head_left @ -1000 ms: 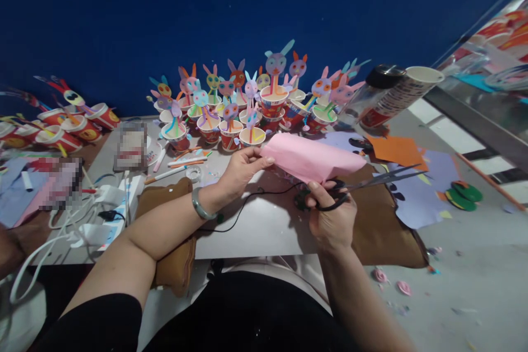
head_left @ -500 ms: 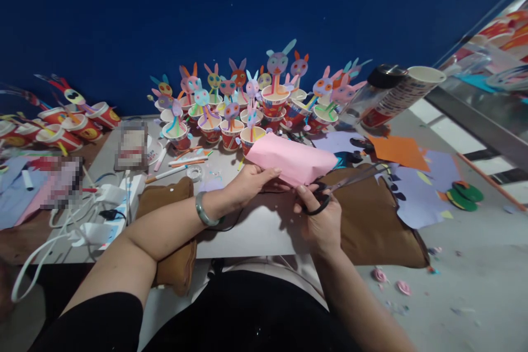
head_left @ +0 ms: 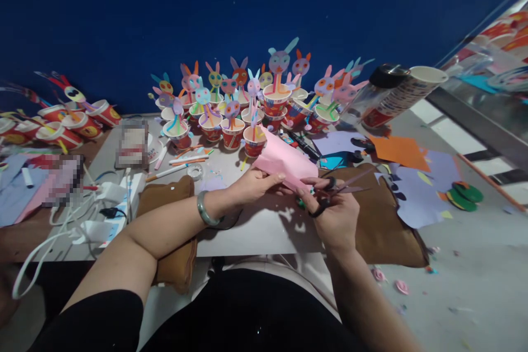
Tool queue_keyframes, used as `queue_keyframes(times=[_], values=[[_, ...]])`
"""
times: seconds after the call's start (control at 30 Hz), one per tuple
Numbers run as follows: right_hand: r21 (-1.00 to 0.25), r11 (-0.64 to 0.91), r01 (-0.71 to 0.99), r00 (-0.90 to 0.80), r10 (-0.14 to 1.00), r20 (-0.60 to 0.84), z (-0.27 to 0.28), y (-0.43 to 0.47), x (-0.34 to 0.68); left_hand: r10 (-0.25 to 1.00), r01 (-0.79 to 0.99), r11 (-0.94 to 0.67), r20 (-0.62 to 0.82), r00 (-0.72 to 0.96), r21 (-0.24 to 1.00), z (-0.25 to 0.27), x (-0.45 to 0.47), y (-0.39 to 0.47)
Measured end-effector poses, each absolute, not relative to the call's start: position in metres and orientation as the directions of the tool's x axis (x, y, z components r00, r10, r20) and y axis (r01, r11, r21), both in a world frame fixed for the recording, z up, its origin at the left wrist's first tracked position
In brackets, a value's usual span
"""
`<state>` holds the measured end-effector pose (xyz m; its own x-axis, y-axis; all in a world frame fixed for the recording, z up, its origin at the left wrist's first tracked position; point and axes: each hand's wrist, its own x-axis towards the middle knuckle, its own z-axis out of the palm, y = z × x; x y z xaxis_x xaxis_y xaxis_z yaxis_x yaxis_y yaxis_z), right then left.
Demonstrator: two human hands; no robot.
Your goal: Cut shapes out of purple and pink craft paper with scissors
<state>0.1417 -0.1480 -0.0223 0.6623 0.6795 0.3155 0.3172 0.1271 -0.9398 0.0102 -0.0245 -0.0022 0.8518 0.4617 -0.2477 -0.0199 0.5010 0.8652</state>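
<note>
A folded or curled sheet of pink paper (head_left: 286, 157) is pinched by its near edge in my left hand (head_left: 258, 184), which has a green bangle (head_left: 205, 209) at its wrist. My right hand (head_left: 336, 214) has its fingers around a pair of scissors (head_left: 325, 198) with dark handles. The blades point to the right, away from the paper, and look slightly parted. Fingertips of my right hand also touch the paper's lower right edge. Just beyond the paper stand red paper cups (head_left: 254, 146) bearing paper rabbit figures (head_left: 280, 60).
Brown cushions (head_left: 377, 225) lie on both sides of my hands. To the right are purple paper scraps (head_left: 421, 198), an orange sheet (head_left: 400, 154), a clear bottle (head_left: 367, 91) and stacked cups (head_left: 406, 96). A power strip (head_left: 119, 212) with white cables sits left, near markers and a tape roll (head_left: 195, 172).
The pink paper has tilted and turned, its right end now lower and nearer me. My right hand has shifted right with the scissors, whose blades have swung to point more level.
</note>
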Motion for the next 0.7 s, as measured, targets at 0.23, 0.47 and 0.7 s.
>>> queue_keyframes(times=[0.23,0.47,0.7], values=[[-0.950,0.082,0.301,0.652,0.709,0.268,-0.0202,-0.1478,0.1395,0.428,-0.015,0.553,-0.268,0.863,0.833,-0.0092,0.0125,-0.0243],[-0.970,0.046,0.237,0.627,0.756,0.189,-0.0169,-0.1484,0.1367,0.424,-0.026,0.594,-0.285,0.860,0.804,-0.0101,0.0126,-0.0238],[-0.973,0.025,0.231,0.593,0.789,0.161,-0.0186,-0.1466,0.1394,0.415,-0.019,0.612,-0.301,0.858,0.790,-0.0100,0.0118,-0.0235]])
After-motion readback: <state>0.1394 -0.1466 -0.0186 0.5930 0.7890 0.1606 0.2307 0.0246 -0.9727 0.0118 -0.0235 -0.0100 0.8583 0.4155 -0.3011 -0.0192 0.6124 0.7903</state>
